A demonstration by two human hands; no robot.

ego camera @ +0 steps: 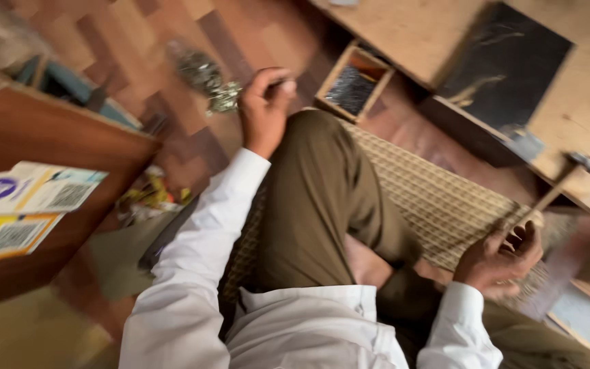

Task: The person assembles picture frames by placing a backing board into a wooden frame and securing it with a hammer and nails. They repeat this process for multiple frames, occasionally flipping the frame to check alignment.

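My right grip (503,256) holds the hammer (560,181) by its handle, ready to swing; my left grip (266,102) pinches something small, just beside the nail box (354,82).

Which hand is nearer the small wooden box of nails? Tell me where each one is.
Left. The left hand is raised just to the left of the small wooden box of nails, apart from it. The right hand is far off toward the lower right, gripping a hammer.

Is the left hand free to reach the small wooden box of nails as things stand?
Probably yes: the left hand is raised just beside the wooden box, with only bare floor between. Its fingers seem to pinch something small, too blurred to tell.
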